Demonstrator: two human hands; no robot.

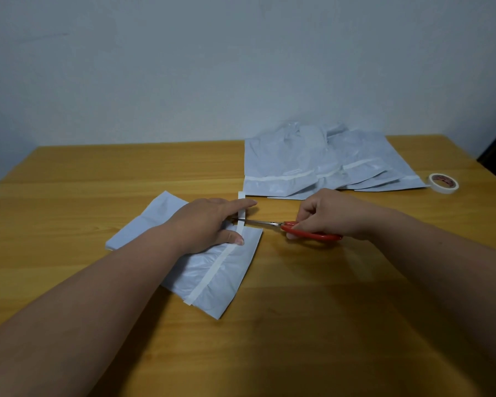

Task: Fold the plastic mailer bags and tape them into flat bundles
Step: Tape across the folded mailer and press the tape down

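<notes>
Pale grey folded mailer bag (212,270) carries white tape strip (215,267).

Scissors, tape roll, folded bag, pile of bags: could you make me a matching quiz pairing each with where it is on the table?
Things:
1. scissors
2. tape roll
3. folded bag
4. pile of bags

Places:
A. far right of the table
B. under the left hand
C. in the right hand
D. at the back, near the wall

Pairs: 1-C, 2-A, 3-B, 4-D
</notes>
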